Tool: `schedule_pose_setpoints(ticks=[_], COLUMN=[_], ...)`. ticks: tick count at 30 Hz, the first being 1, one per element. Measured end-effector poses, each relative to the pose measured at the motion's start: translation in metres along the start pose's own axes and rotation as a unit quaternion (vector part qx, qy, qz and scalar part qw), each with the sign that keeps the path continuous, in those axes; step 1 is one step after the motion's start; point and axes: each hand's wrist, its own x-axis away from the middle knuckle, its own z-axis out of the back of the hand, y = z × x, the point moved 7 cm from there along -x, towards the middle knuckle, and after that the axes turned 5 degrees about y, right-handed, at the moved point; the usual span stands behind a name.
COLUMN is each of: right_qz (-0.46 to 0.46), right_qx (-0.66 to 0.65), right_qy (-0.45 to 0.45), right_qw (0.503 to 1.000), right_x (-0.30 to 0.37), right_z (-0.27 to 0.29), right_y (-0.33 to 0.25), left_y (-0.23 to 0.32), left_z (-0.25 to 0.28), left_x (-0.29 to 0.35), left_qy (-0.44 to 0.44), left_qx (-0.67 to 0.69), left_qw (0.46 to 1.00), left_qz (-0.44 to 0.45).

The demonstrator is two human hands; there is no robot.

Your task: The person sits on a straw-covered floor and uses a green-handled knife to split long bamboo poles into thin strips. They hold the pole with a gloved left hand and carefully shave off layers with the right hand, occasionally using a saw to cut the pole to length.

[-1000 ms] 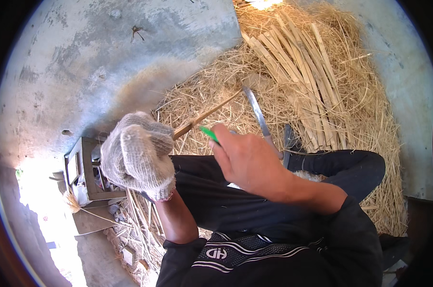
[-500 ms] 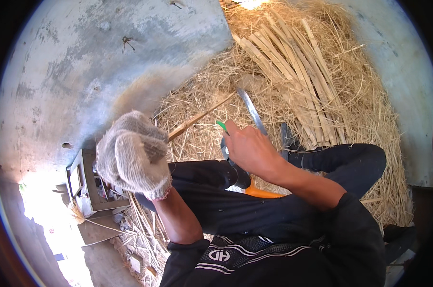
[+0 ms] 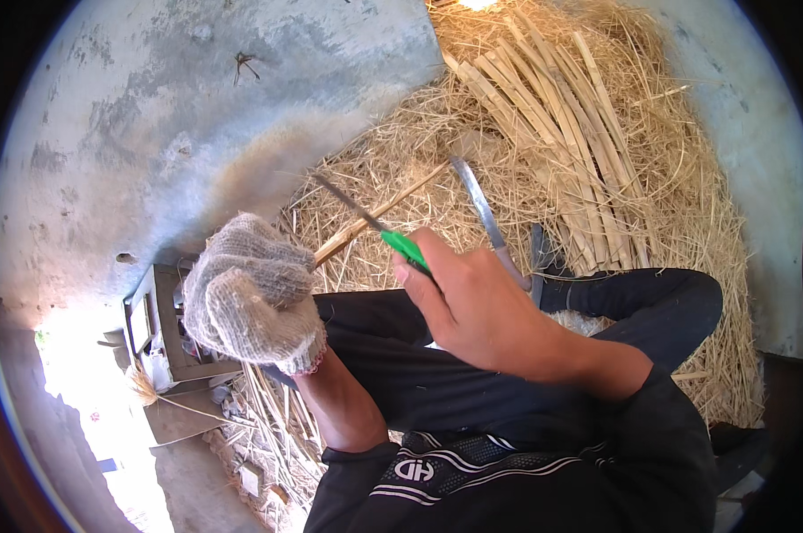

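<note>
A grey knit glove covers my left hand, which is closed around one end of a thin bamboo strip. The strip slants up and away to the right over the straw. Bare and closed, my right hand grips a knife with a green handle and a narrow dark blade. That blade points up and left, crossing over the strip in the picture; whether it touches cannot be told. Beyond my right hand lies a curved blade with a dull handle, resting near my foot.
Several split bamboo slats lie in a bundle on the straw at the far right. A worn grey-blue wall rises at the left. Next to it stands a small wooden frame box. My crossed legs are below my hands.
My right hand has turned and shifted slightly nearer, so the green knife's blade now shows pointing up-left. The gloved left hand still holds the bamboo strip in nearly the same place.
</note>
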Motion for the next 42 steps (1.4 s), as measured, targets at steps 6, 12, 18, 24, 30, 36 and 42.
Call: schedule_pose_setpoints(ticks=[6, 12, 18, 24, 30, 36, 42], right_qz=[0.031, -0.018, -0.033, -0.042, -0.067, -0.06, -0.071], right_qx=[0.051, 0.131, 0.117, 0.067, 0.027, 0.127, 0.073], right_qy=[0.006, -0.037, 0.022, -0.027, -0.053, -0.026, 0.02], right_qw=[0.998, 0.991, 0.992, 0.997, 0.996, 0.99, 0.995], right_x=[0.008, 0.005, 0.021, 0.015, 0.013, 0.027, 0.037], right_z=[-0.017, -0.023, -0.004, -0.016, -0.017, -0.014, -0.01], right_y=[0.0, 0.016, 0.031, 0.02, 0.017, 0.049, 0.044], left_y=[0.01, 0.007, 0.016, 0.011, 0.035, 0.052, 0.049], left_z=[-0.008, 0.012, -0.019, -0.015, -0.058, -0.135, -0.135], left_x=[-0.018, 0.005, -0.005, -0.014, -0.018, -0.009, -0.009], left_qy=[-0.156, 0.077, -0.113, -0.1, -0.171, -0.392, -0.292], left_qx=[-0.006, -0.156, -0.077, -0.16, -0.106, 0.028, -0.003], left_qw=[0.988, 0.985, 0.991, 0.981, 0.973, 0.916, 0.954], left_qz=[-0.005, 0.018, -0.006, -0.052, -0.11, -0.081, -0.069])
